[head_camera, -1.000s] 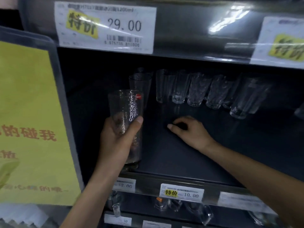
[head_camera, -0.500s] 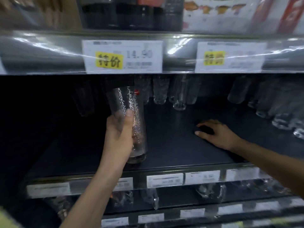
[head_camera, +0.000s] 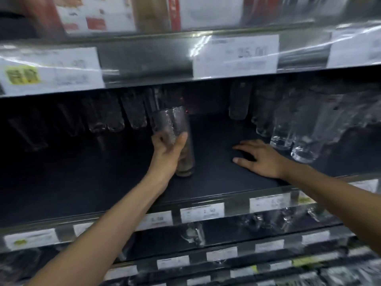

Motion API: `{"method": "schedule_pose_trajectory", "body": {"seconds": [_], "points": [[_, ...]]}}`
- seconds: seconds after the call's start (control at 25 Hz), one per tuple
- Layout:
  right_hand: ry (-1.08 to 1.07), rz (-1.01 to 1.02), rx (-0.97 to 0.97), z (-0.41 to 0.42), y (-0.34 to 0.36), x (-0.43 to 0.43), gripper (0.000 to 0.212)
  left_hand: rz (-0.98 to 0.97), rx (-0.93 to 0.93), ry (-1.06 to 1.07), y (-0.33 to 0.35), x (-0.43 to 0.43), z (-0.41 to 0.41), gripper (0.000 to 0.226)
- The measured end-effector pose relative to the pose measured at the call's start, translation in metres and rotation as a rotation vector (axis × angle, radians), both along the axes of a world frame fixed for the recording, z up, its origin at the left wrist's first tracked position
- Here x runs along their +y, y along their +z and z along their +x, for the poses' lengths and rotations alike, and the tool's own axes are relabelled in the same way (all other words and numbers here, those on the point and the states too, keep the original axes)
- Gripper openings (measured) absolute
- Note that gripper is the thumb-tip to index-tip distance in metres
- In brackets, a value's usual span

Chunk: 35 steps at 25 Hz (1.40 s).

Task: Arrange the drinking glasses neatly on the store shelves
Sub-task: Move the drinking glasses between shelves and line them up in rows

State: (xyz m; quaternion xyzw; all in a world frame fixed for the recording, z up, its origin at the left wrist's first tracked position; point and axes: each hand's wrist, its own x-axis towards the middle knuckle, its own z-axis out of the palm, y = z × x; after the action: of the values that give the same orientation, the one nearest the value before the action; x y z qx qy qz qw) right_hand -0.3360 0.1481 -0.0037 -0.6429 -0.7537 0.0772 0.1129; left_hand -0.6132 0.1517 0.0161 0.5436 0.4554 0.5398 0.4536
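- Clear glass, tall and straight-sided: a drinking glass (head_camera: 177, 120) stands upright in the grip of the left hand (head_camera: 168, 150), near the middle of the dark shelf (head_camera: 115, 178).
- The left hand wraps the lower half of that glass, with the thumb on the side facing the camera and the fingers curled round the far side.
- The base of the glass sits at the level of the shelf surface; motion blur hides whether it actually touches.
- The right hand (head_camera: 260, 158) lies palm down on the shelf, fingers straight and spread, thumb out, holding nothing. It is well apart from the held glass, to its right.
- A row of glasses (head_camera: 115, 118) lines the back of the shelf to the left of the held glass, dim and blurred in shadow.
- A denser cluster of glasses (head_camera: 288, 131) fills the right side of the shelf; the nearest of them stands just beside the right hand.
- Between the two groups the shelf is bare dark board.
- Price tags (head_camera: 236, 55) hang on the rail of the shelf above; the left one carries a yellow patch, and the print is too blurred to read.
- Smaller price labels (head_camera: 202, 212) run along the front rail below the arms.
- More glassware (head_camera: 193, 234) shows on the shelf underneath.
- Boxed goods (head_camera: 99, 15) stand on the top shelf.
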Motion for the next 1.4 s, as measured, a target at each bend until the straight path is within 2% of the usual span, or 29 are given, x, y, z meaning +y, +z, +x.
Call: {"method": "schedule_pose_trajectory", "body": {"seconds": [0.08,0.24,0.48,0.72,0.92,1.08,1.24,1.4], "points": [[0.020,0.020,0.001,0.004,-0.004,0.003,0.074,0.010,-0.021,0.018,-0.003,0.019,0.024,0.056],[0.041,0.064,-0.007,0.006,-0.009,0.008,0.060,0.085,0.050,0.054,-0.007,0.050,0.057,0.081],[0.046,0.075,0.019,0.006,-0.011,0.009,0.060,0.178,0.151,0.054,-0.013,0.085,0.087,0.083],[0.052,0.079,0.029,0.006,-0.012,0.012,0.061,0.208,0.221,0.164,-0.029,0.136,0.095,0.096],[0.053,0.094,0.030,0.007,-0.013,0.014,0.060,0.165,0.171,0.225,-0.027,0.168,0.104,0.073],[0.057,0.099,0.028,0.006,-0.013,0.013,0.060,0.148,0.201,0.274,-0.030,0.184,0.106,0.067],[0.055,0.103,0.023,0.006,-0.014,0.014,0.060,0.237,0.329,0.367,-0.030,0.184,0.110,0.053],[0.056,0.101,0.022,0.006,-0.013,0.014,0.060,0.254,0.393,0.424,-0.029,0.189,0.110,0.050]]}}
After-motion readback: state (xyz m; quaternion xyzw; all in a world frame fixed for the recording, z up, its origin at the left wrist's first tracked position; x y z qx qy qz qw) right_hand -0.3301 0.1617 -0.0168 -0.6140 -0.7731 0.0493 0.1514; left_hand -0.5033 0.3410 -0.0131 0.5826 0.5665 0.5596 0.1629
